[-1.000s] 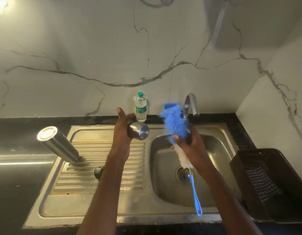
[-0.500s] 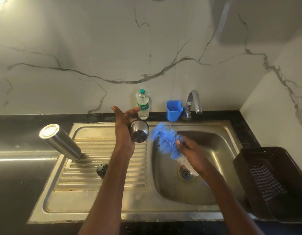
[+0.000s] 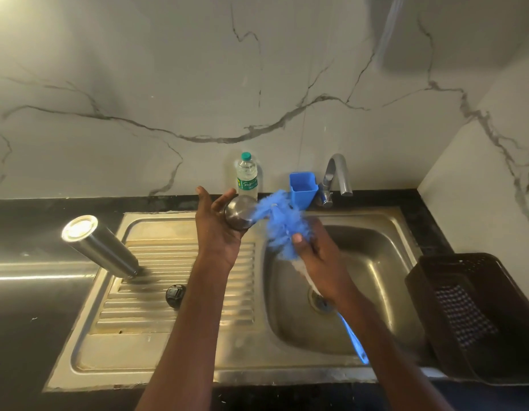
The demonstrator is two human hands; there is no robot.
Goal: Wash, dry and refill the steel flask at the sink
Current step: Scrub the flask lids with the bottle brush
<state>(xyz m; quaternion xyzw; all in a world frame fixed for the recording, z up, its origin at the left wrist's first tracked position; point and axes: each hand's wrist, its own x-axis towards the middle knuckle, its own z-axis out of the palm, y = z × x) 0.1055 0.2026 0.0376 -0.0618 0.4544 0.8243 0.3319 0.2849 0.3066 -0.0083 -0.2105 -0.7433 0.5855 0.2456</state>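
The steel flask body (image 3: 100,247) stands upside down on the sink's ribbed drainboard (image 3: 156,315), apart from both hands. My left hand (image 3: 218,232) grips a small steel cup (image 3: 239,215) above the drainboard, its mouth turned right. In my right hand (image 3: 319,262) is a blue bottle brush (image 3: 276,223), gripped just below the bristles. The blurred bristles touch the cup's mouth. The brush's blue handle (image 3: 353,336) trails down over the basin. A small black lid (image 3: 175,295) lies on the drainboard.
A tap (image 3: 337,173), a blue plastic cup (image 3: 302,188) and a plastic water bottle (image 3: 247,178) stand along the sink's back edge. A dark plastic basket (image 3: 477,315) holding a checked cloth sits on the right counter. The drain (image 3: 321,302) is in the basin.
My right hand tipped the brush from upright over the basin to the left, bringing the bristles to the cup's mouth. My left hand turned the cup toward the brush.
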